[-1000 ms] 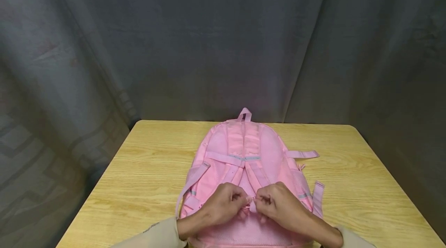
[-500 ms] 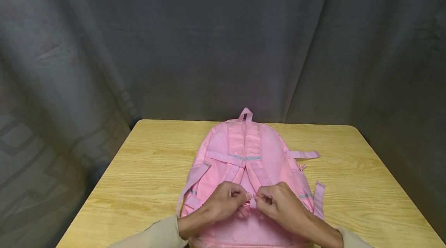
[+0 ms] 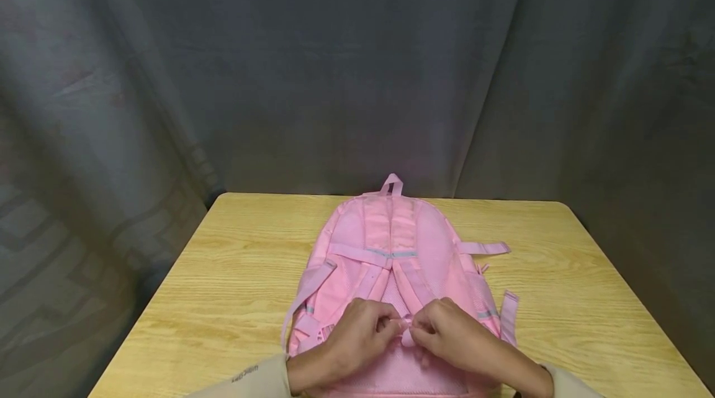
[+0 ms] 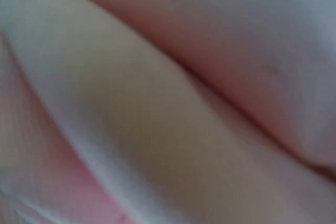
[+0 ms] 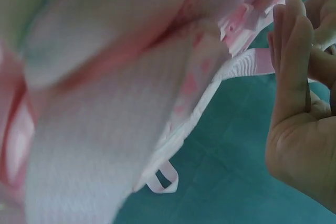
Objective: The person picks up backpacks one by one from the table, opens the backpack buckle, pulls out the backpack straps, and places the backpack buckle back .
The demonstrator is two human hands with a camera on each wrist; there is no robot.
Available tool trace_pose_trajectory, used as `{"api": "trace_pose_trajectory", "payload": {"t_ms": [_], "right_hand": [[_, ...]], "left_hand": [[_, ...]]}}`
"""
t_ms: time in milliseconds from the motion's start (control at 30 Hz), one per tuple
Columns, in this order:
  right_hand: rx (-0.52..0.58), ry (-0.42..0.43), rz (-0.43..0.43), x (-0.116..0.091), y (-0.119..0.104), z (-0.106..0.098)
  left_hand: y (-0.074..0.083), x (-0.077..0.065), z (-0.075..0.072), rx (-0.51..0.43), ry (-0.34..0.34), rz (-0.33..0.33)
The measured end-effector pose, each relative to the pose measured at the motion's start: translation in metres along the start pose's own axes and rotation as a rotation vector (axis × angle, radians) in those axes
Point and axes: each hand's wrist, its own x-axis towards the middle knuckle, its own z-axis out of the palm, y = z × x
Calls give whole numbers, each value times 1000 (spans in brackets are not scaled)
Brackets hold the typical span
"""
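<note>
A pink backpack [image 3: 441, 243] lies on the table in the head view, shoulder straps up and top handle [image 3: 393, 184] at the far end. Over its lower middle, my left hand [image 3: 363, 333] pinches a small pink strap piece [image 3: 408, 337] from the left. My right hand [image 3: 449, 337] pinches it from the right, the fingertips of both close together. The fingers partly hide the piece, so its exact kind is unclear. The left wrist view is a blurred close-up of skin and pale pink fabric. In the right wrist view, a hand [image 5: 302, 108] appears beside pale webbing [image 5: 247, 65].
The wooden table [image 3: 234, 274] extends on both sides of the backpack. Loose webbing ends [image 3: 486, 248] stick out at the right, and another strap [image 3: 313, 292] hangs at the left. A dark grey curtain [image 3: 335, 75] stands behind the table.
Both hands have shifted slightly down toward the near side, still pinching the strap piece, which shows a little more between them. The backpack has stayed in place.
</note>
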Motion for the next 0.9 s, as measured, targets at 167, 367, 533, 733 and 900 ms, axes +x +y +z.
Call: {"api": "trace_pose_trajectory", "payload": {"t_ms": [167, 367, 533, 733, 900], "right_hand": [[54, -4, -12, -1, 1, 3], [12, 59, -91, -1, 2, 6], [6, 104, -133, -2, 2, 8], [-25, 178, -190, -2, 1, 10], [-32, 207, -209, -3, 1, 12]], "left_hand": [[0, -1, 0, 89, 7, 7], [0, 1, -2, 88, -14, 10], [0, 2, -4, -68, -50, -45], [0, 2, -5, -309, -50, -114], [-1, 1, -5, -429, -58, -147]]}}
